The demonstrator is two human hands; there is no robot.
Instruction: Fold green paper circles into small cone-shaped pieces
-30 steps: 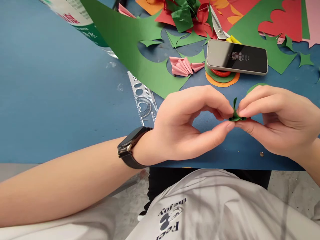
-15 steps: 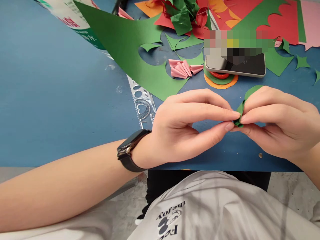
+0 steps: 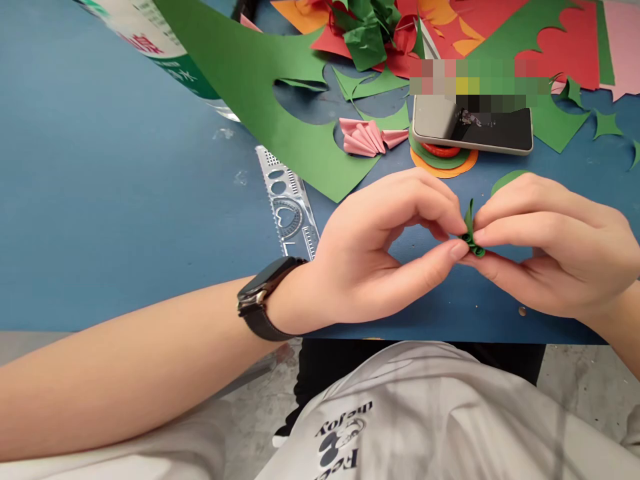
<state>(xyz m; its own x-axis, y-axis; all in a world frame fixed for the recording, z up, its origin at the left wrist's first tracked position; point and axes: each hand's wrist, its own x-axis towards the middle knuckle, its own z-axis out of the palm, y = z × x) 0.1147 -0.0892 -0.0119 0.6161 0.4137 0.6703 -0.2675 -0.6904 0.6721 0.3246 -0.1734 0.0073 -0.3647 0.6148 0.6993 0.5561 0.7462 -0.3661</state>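
Left hand [image 3: 385,250] and right hand [image 3: 555,243], in front of the phone [image 3: 505,133], each grip narrowed to thumb and fingertips, jointly pinching curled green paper [image 3: 469,230].

wearing black-strapped watch [image 3: 263,303] just behind left grip [image 3: 385,257] | dressed in pale shirt [image 3: 440,413] below grip, printed with dark lettering [image 3: 343,440] | clad in black legwear [image 3: 325,367]

a blue tabletop [image 3: 125,200], softly lit, stands above a pale grey, blotchy floor [image 3: 583,380].
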